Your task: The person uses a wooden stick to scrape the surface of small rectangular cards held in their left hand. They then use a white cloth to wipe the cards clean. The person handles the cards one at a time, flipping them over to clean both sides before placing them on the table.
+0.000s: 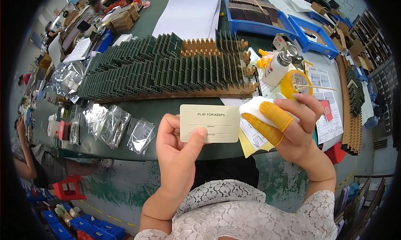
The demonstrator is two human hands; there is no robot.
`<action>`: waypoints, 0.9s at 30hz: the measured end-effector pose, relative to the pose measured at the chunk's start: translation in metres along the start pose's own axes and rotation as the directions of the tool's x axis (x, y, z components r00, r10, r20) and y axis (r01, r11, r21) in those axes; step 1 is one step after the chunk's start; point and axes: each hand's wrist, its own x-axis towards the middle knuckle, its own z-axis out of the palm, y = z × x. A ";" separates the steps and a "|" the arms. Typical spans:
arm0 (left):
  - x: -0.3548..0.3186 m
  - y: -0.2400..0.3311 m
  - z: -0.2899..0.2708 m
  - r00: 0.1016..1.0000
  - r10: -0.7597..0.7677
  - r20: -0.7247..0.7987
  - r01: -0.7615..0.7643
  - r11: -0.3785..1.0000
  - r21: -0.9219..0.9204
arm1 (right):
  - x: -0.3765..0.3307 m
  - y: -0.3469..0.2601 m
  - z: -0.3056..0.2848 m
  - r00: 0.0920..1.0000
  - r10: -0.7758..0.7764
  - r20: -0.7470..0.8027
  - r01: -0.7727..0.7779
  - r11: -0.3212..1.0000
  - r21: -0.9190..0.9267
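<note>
My left hand (pixel 179 144) pinches a cream-coloured card (pixel 213 119) with rounded corners, thumb across its front. Printed text and two thin lines show on the face toward me. Just right of the card, my right hand (pixel 292 123) grips a wadded white cloth (pixel 261 108), its edge close to or touching the card's right edge. Yellow finger cots (pixel 271 129) cover two fingers of that hand. Beyond both hands stands a long wooden slotted rack (pixel 175 94) filled with rows of dark green cards (pixel 138 69) on edge.
Behind my right hand stand a white bottle (pixel 276 66) and a yellow tape roll (pixel 288 85) with a stick across it. Clear plastic bags (pixel 109 125) lie at left. Blue trays (pixel 307 35) sit at the far right, near another slotted rack (pixel 353 110). A person (pixel 31 156) sits at left.
</note>
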 end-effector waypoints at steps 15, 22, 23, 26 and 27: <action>-0.004 0.003 -0.006 0.999 -0.018 -0.031 0.017 0.999 -0.051 | -0.002 -0.016 0.001 0.997 -0.046 0.061 0.044 0.999 0.026; 0.000 -0.001 -0.008 0.998 -0.001 -0.063 0.000 1.000 -0.017 | -0.012 -0.031 -0.006 0.992 -0.084 0.093 0.074 0.991 0.108; 0.001 -0.001 -0.008 0.998 0.004 -0.066 -0.005 1.000 -0.021 | -0.013 -0.034 -0.005 0.995 -0.063 0.078 0.053 0.991 0.121; 0.005 -0.001 -0.010 0.997 0.019 -0.080 -0.022 0.999 -0.035 | -0.018 -0.035 -0.006 0.993 -0.070 0.099 0.051 0.983 0.176; 0.005 -0.001 -0.010 0.996 0.017 -0.083 -0.021 0.999 -0.041 | -0.020 -0.035 -0.007 0.992 -0.067 0.106 0.048 0.984 0.170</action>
